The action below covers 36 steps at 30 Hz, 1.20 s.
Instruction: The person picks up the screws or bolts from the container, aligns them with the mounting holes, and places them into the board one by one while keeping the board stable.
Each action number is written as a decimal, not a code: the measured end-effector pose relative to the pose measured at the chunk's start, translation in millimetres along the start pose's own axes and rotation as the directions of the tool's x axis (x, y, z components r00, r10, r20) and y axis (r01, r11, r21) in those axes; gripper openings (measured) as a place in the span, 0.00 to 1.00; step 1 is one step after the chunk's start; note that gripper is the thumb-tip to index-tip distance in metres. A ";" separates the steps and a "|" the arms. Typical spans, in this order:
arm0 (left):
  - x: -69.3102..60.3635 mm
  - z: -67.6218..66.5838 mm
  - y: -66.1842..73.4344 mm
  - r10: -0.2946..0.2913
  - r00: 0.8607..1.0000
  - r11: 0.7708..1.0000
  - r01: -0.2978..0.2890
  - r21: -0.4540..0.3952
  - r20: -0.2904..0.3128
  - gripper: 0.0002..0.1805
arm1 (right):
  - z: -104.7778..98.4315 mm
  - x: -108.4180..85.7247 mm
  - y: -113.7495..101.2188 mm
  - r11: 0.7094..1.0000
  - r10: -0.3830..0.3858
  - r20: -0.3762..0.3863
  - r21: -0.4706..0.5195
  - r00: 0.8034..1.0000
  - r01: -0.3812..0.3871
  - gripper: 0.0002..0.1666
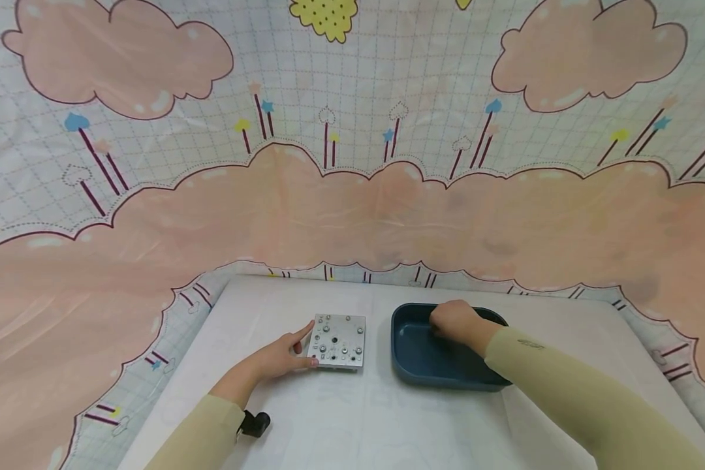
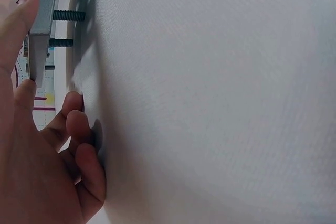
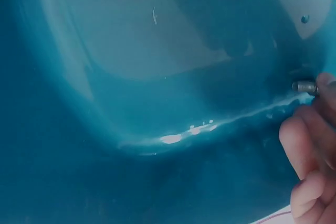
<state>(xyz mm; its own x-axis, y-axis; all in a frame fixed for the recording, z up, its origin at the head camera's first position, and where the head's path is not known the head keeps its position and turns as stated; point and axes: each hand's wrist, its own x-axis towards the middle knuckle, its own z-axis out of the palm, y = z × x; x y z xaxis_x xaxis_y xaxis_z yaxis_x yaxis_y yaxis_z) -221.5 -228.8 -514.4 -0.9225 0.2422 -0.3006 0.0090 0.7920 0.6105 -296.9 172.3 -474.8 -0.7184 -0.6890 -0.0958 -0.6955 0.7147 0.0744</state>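
A square silver metal plate [image 1: 339,339] with several screw heads and holes on top lies left of a dark blue bin [image 1: 411,375]. My left hand [image 1: 279,356] holds the plate by its left side, thumb at the near corner and index finger farther back. Several threaded screws [image 2: 68,16] stick out of the plate's underside in the left wrist view; the other fingers are curled beside it. Inside the bin, my right hand [image 1: 455,321] pinches a small threaded screw [image 3: 303,86] near the bin's wall. Most of that screw is hidden by the fingertips.
White cloth [image 1: 335,424] covers the table. A black device [image 1: 254,424] sits at the left wrist. Behind the table hangs a patterned curtain [image 1: 352,215] with clouds. The bin's raised rim surrounds the right hand.
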 end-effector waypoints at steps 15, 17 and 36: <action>0.3 -0.5 2.5 0.010 1.000 1.000 -0.010 -0.006 0.005 0.53 | 4.3 3.5 -1.2 0.996 0.041 0.056 0.075 0.998 -0.045 0.03; 0.2 -0.5 1.7 0.010 1.000 1.000 -0.010 -0.002 0.002 0.53 | 5.0 4.0 -2.1 0.994 0.032 0.058 0.101 0.998 -0.037 0.03; 0.1 -0.9 0.9 0.000 1.000 1.000 0.000 0.000 0.001 0.53 | -3.1 2.8 -4.5 0.988 0.011 0.048 0.153 0.999 -0.019 0.03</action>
<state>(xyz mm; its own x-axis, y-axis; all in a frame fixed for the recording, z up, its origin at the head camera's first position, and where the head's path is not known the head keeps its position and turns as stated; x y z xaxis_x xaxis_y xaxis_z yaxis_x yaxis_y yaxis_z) -221.9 -228.6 -513.2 -0.9221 0.2426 -0.3014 0.0087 0.7919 0.6106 -295.8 166.8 -472.4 -0.7246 -0.6743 -0.1424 -0.6712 0.7373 -0.0765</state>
